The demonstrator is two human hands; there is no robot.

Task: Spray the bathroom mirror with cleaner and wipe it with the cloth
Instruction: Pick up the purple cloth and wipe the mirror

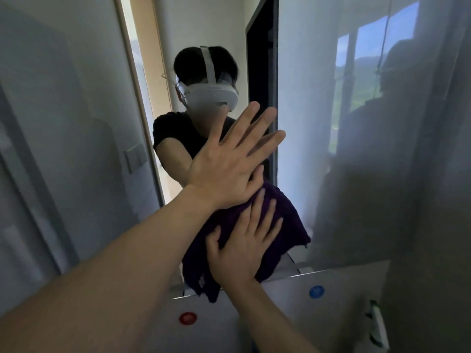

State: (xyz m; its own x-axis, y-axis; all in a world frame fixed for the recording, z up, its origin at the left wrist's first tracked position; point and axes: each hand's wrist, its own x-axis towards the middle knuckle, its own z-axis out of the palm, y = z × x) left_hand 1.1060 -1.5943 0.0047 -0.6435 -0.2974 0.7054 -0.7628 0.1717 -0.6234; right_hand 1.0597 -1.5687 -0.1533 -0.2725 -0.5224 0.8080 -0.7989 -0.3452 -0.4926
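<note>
The left hand (224, 171) is flat against the mirror (318, 98), with the fingers spread wide and pointing up and to the right; its grip is released and it holds nothing. The heel of this hand lies over the top edge of the cloth (285, 225). The cloth is dark purple and is pressed on the lower part of the mirror, in the middle of the view, and one corner of it hangs down over the bottom edge of the glass. The right hand (244, 248) is just below the left one, with the palm on the cloth and the fingers stretched out flat over it; its grip is also released, it only pushes the cloth to the glass and does not close around it. In the mirror a person in a black shirt with a white headset (211, 95) is reflected, and partly hidden behind the left hand. The right side of the mirror looks hazy and shows a window (362, 80) with green hills outside. Under the mirror there is a grey surface with a red dot (187, 318) and a blue dot (316, 291). No cleaner bottle shows in the view.
</note>
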